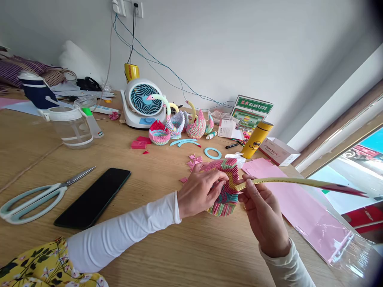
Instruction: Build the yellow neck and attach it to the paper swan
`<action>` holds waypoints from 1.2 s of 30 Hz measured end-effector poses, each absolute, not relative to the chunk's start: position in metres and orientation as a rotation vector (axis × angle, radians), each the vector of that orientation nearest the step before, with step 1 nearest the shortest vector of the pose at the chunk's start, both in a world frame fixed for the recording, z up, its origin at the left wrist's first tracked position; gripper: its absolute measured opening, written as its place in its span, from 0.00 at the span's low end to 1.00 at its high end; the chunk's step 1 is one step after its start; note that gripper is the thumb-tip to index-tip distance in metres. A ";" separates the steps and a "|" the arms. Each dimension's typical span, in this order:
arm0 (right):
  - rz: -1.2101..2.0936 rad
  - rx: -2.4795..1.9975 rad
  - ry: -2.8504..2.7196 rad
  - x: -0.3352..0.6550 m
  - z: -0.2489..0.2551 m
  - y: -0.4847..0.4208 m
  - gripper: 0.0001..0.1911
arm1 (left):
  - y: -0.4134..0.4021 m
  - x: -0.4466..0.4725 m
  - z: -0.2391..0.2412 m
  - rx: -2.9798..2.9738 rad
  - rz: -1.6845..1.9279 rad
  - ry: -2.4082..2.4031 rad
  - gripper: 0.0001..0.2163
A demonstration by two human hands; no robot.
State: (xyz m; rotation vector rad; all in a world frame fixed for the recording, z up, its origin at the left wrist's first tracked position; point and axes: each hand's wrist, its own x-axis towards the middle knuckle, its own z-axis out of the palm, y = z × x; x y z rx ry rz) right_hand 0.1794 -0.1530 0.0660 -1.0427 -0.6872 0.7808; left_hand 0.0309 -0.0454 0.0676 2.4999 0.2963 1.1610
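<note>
Now, right fingers [254, 192] pinching yellow strip [293, 181]; left fingers [218, 175] over origami [226, 202], grip unclear; box [279, 152]: "STICKY NOTE".

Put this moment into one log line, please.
Left hand: touching folded-paper piece | Right hand: pinching yellow strip near one end | Strip end: by the piece, contact unclear | Table: scissors, phone

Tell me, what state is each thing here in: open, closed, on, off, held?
Scissors: closed.
Phone: lying flat, screen dark.
Yellow bottle: standing, lid on.
Green-capped bottle: standing, capped.
Fan: upright; can't tell whether running.
Black plug: in the wall socket.
Yellow strip: curved, held in right hand.
Patterned paper piece: touched by left hand.
</note>
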 end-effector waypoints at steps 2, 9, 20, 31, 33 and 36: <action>0.727 -1.109 -0.787 0.181 0.065 -0.154 0.12 | -0.048 0.021 0.067 2.482 1.034 0.274 0.07; 0.709 -1.213 -1.068 0.180 0.066 -0.158 0.12 | -0.059 0.006 0.049 2.471 0.917 0.199 0.07; 0.639 -1.313 -1.229 0.179 0.068 -0.161 0.09 | -0.063 0.013 0.034 2.406 0.953 0.246 0.07; 0.711 -1.319 -1.110 0.181 0.070 -0.159 0.12 | -0.062 0.014 0.034 2.401 1.009 0.221 0.05; 0.706 -1.332 -1.106 0.182 0.070 -0.160 0.12 | -0.062 0.014 0.034 2.413 1.021 0.214 0.06; 0.709 -1.357 -1.087 0.184 0.070 -0.160 0.12 | -0.062 0.014 0.034 2.439 1.023 0.211 0.05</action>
